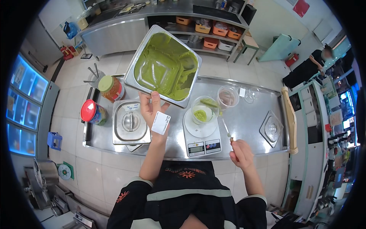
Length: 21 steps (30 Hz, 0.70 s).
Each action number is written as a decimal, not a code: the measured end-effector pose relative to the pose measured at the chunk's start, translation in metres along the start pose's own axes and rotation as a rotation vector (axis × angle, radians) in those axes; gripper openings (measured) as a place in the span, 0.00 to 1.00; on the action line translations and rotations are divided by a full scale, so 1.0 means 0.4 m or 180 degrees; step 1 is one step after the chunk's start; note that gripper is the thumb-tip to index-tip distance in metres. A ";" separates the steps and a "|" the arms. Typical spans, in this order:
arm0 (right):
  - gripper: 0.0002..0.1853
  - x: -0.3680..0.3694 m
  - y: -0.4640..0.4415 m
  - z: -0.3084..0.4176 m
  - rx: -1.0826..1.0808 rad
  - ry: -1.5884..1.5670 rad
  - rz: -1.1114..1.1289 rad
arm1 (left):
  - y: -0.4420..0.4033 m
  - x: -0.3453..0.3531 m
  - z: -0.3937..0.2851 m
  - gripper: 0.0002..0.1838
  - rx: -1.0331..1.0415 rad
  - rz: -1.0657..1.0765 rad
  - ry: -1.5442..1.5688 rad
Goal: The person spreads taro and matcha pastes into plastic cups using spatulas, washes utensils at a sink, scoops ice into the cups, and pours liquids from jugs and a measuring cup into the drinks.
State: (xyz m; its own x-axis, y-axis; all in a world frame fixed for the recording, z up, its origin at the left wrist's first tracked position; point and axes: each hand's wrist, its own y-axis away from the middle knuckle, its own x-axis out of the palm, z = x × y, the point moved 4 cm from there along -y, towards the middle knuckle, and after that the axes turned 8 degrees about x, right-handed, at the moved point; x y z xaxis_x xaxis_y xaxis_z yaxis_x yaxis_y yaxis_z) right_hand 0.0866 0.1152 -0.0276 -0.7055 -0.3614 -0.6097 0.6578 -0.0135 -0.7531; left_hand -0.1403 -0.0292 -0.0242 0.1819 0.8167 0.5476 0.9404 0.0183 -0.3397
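Observation:
My left hand (149, 110) grips the lower edge of a square metal food pan (131, 78), tilted so its inside faces me. Green paste (164, 72) coats the pan's walls and bottom. A white printed label (161, 123) shows over my left wrist. In my right hand (242, 153), closed around its handle, is a slim spatula (225, 125) with a narrow metal blade and a green smear near the grip. Between my hands, a clear plastic tub (209, 117) with some green paste in it rests on a white digital kitchen scale (202, 131).
Left on the steel table (171, 147) stand a lidded metal pan (131, 124), a red-lidded jar (93, 112) and a green-lidded jar (111, 88). Another plastic tub (228, 97) sits behind the scale; a metal lid (271, 129) lies right. A person (307, 68) stands far right.

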 end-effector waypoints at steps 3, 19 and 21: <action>0.13 0.025 0.025 -0.014 0.0002 0.0083 0.0160 | 0.001 -0.007 0.003 0.10 -0.0022 -0.0020 -0.0093; 0.21 -0.011 -0.002 -0.155 0.3694 -0.3009 -0.1763 | 0.005 0.009 0.018 0.09 -0.0182 0.0032 0.0053; 0.19 -0.015 -0.056 -0.154 0.3576 -0.3203 -0.1685 | 0.011 0.015 0.023 0.09 -0.0213 0.0115 0.0072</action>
State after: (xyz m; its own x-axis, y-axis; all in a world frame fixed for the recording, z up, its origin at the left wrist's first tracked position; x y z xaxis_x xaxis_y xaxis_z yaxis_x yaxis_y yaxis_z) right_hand 0.0599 0.1751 -0.0223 -0.7526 -0.5266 0.3955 0.5789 -0.8152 0.0162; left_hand -0.1375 -0.0189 -0.0293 0.2219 0.8029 0.5533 0.9500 -0.0502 -0.3081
